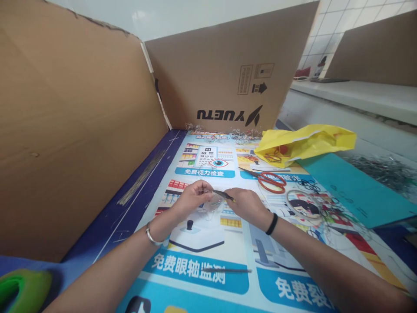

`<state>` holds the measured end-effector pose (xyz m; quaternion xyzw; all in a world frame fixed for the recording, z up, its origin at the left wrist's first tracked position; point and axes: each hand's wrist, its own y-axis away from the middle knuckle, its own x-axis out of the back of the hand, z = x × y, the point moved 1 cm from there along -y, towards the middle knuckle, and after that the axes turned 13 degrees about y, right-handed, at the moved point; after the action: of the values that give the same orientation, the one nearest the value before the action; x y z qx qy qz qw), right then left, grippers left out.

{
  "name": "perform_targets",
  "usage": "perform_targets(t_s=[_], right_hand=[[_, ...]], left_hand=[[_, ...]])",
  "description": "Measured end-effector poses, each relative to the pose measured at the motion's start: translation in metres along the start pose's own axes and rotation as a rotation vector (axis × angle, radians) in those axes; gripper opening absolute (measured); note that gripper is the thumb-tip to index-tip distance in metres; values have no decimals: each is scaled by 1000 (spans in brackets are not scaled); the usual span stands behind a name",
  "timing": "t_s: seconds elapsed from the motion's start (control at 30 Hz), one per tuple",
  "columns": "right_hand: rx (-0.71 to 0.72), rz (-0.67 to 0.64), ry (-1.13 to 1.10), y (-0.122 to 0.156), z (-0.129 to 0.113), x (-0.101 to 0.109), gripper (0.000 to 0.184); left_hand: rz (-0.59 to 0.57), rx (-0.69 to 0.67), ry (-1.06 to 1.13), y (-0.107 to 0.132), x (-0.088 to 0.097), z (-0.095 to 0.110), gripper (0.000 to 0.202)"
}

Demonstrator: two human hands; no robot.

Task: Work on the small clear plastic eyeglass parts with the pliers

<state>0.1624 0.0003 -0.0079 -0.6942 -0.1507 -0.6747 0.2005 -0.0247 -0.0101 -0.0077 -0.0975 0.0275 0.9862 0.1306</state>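
Note:
My right hand [246, 205] is closed around a pair of pliers [224, 195], whose dark jaws point left at the fingertips of the other hand. A bit of yellow handle shows by the right fingers. My left hand [194, 196] is closed in a pinch where the plier tips meet it. Just below the jaws hangs a loop of thin, clear or silvery wire [213, 204], which seems to run into the left fingers; its exact shape is hard to make out. Beyond the right hand lie scissors [272, 181] with red-orange handles.
Cardboard panels [221, 78] stand at the left and back. A yellow bag [306, 141] lies open at the right, beside a teal board [356, 191]. Thin rods [141, 178] lie at the left, tangled wire [384, 171] at the far right. Green tape [24, 289] is near.

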Motion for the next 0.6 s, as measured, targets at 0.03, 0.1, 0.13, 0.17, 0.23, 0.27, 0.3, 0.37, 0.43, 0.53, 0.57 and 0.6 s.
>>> perform_targets(t_s=[0.03, 0.1, 0.13, 0.17, 0.23, 0.27, 0.3, 0.37, 0.43, 0.53, 0.57, 0.6], right_hand=[[0, -1, -4, 0, 0, 0, 19], [-8, -3, -2, 0, 0, -1, 20], [-11, -3, 4, 0, 0, -1, 20], [-11, -2, 10, 0, -1, 0, 21], [-8, -6, 20, 0, -1, 0, 21], [-8, -11, 24, 0, -1, 1, 21], [-8, -16, 28, 0, -1, 1, 21], [-15, -22, 39, 0, -2, 2, 21], [-20, -16, 48, 1, -1, 2, 22], [-21, -6, 47, 1, -1, 2, 21], [-21, -2, 44, 1, -1, 2, 21], [-21, 3, 39, 1, -2, 2, 20]], left_hand=[[5, 1, 1, 0, 0, -1, 23], [17, -9, -2, 0, 1, -1, 22], [24, -13, -6, 0, 2, -2, 22], [29, -13, -12, 0, 2, -1, 21], [31, -10, -20, 0, 2, 0, 21], [28, -8, -20, 0, 2, 1, 20], [25, -3, -20, 0, 1, 2, 20], [26, 16, -16, 0, 1, 3, 20], [32, 42, -15, -1, 0, 4, 21], [23, 65, -15, 0, 0, 5, 22], [13, 69, -16, 0, 0, 6, 22], [6, 72, -17, 0, 0, 6, 22]])
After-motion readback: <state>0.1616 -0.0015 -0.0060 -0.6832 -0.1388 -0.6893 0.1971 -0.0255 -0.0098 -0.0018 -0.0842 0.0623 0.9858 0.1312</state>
